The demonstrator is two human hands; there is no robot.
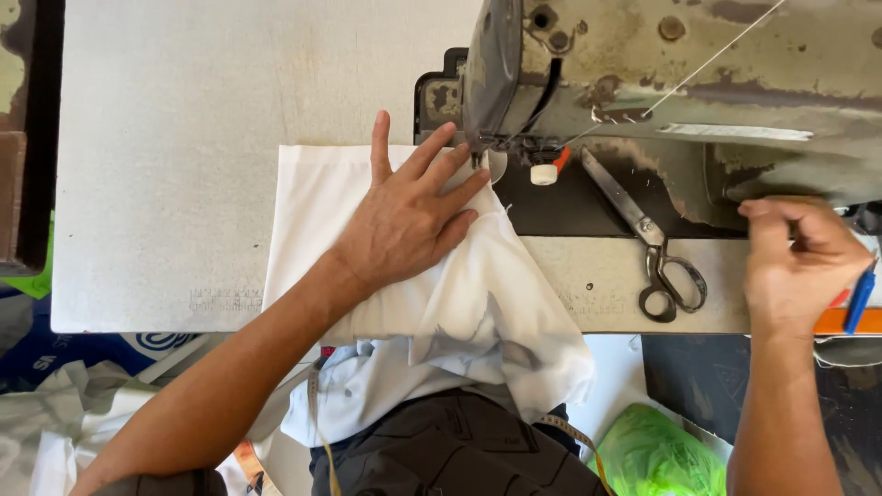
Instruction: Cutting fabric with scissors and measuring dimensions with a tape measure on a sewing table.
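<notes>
The thin white cotton fabric (pixel 441 294) lies under the needle of the worn grey sewing machine (pixel 661 83), spilling lapward; it looks light, limp, best pressed flat. The left hand (pixel 409 216) splays open on it. The right hand (pixel 795 262), beside the machine's end, curls half-closed, its grasp unclear. Steel scissors (pixel 657 248) lie between.

Both forearms are bare to the elbow with no watch, ring or glove on the left hand (pixel 404 220) or the right hand (pixel 795 266), and the person wears dark grey trousers (pixel 450 450) with a yellowish measuring tape (pixel 317 413) hanging down in front.
</notes>
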